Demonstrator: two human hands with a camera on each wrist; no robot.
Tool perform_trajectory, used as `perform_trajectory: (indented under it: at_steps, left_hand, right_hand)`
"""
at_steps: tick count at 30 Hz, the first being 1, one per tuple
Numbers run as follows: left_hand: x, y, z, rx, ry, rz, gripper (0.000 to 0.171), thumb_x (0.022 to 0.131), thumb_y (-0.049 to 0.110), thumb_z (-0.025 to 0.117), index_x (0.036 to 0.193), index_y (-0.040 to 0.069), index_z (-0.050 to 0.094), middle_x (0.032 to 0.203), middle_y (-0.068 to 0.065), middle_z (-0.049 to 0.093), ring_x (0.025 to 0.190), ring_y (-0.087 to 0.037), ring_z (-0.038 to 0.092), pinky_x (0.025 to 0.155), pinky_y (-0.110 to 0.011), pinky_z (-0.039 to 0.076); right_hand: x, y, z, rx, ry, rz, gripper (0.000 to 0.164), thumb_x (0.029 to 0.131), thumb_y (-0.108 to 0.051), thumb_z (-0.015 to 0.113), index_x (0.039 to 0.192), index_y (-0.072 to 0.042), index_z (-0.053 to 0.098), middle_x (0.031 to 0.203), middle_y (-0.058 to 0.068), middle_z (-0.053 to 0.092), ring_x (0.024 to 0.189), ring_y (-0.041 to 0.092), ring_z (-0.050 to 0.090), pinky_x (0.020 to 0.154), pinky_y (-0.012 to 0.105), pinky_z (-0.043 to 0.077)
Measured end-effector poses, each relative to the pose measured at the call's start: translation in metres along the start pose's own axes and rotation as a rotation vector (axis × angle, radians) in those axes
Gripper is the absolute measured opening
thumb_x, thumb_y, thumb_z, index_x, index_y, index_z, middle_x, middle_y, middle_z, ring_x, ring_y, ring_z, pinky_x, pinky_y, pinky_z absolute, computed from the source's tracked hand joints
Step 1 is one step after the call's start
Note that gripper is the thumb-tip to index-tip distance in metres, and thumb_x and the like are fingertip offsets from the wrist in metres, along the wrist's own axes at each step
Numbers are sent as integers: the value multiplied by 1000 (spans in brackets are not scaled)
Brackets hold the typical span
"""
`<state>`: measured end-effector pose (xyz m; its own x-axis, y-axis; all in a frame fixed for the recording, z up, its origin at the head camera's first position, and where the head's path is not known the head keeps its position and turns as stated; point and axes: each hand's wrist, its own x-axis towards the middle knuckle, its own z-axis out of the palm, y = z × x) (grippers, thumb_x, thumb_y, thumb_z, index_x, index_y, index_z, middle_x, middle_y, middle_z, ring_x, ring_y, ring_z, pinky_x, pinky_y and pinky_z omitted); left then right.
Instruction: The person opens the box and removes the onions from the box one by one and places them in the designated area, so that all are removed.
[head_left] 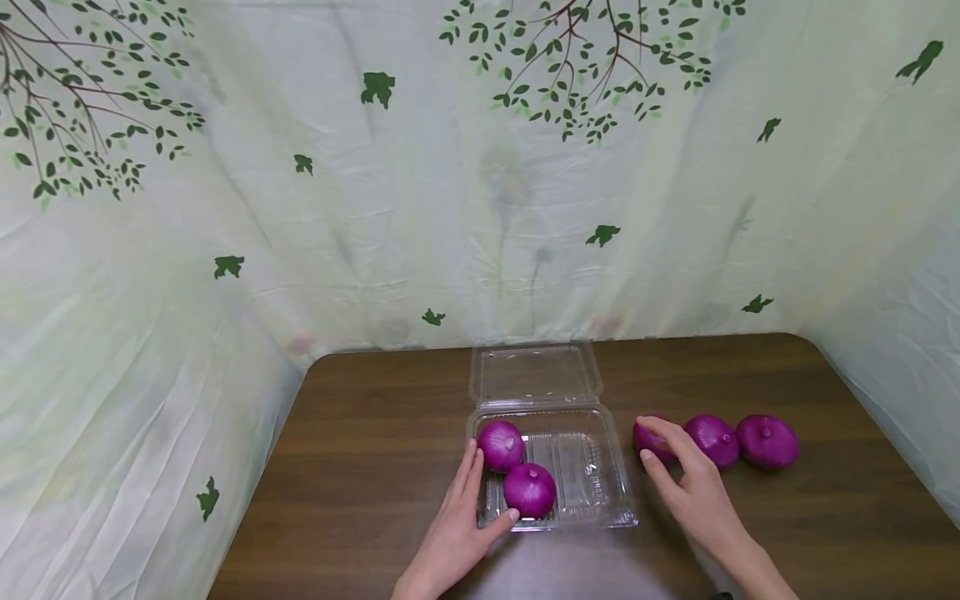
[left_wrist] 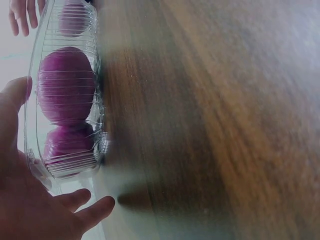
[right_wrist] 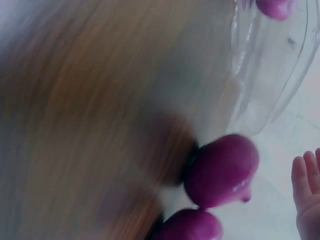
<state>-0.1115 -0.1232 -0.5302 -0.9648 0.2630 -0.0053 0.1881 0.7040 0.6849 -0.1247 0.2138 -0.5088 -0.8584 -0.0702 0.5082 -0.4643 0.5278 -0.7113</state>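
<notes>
My left hand (head_left: pixel 453 529) lies along the near left corner of a clear plastic clamshell box (head_left: pixel 592 467). Its fingers extend up the box's left side and the thumb touches the front rim. Inside, at the left, sit two red onions, one farther back (head_left: pixel 501 446) and one nearer the front (head_left: pixel 529 491). To the right of the box, my right hand (head_left: pixel 693 496) is over the leftmost onion (head_left: pixel 651 438) of a row, partly hiding it. In the right wrist view, the fingers (right_wrist: pixel 301 177) are extended and apart from the onion (right_wrist: pixel 222 171).
Two more red onions, a middle one (head_left: pixel 712 440) and a right one (head_left: pixel 768 442), complete the row on the brown wooden table (head_left: pixel 375 450). The box's lid (head_left: pixel 536 373) lies folded back toward the table's far edge. A leaf-printed curtain (head_left: pixel 465 192) hangs behind.
</notes>
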Motion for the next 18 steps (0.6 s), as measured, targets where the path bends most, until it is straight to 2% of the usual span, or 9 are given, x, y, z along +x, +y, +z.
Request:
perform_trajectory:
  at_steps: [2,10,15,18]
  left_hand:
    - [0,0,0,2,-1,-3,99,87,62,62,159,15,14,165,8,-1,147,-25,16,109,-55,31]
    - [1,0,0,4,-7,-14,99,87,64,61,159,15,14,165,7,-1,147,-27,17,108,-56,32]
    - [1,0,0,7,-10,-14,100,87,65,61,159,15,14,165,7,0,147,-27,17,108,-56,32]
    - [1,0,-1,6,-9,-12,99,87,64,61,159,15,14,165,6,0,147,-27,17,108,-56,33]
  right_hand:
    - [1,-3,6,30,-12,-18,49,88,4,68,134,-9,59,130,5,59,112,20,56,95,18,41]
    - [5,-15,29,96,-61,-137,51,85,8,69,132,-6,59,129,8,60,115,17,56,96,19,44]
    - [5,-22,40,108,-126,-139,49,87,3,69,133,-10,58,130,7,60,115,19,56,95,21,45]
    - [5,-26,45,113,-178,-105,48,90,-2,69,135,-14,57,132,5,58,118,19,55,97,20,43]
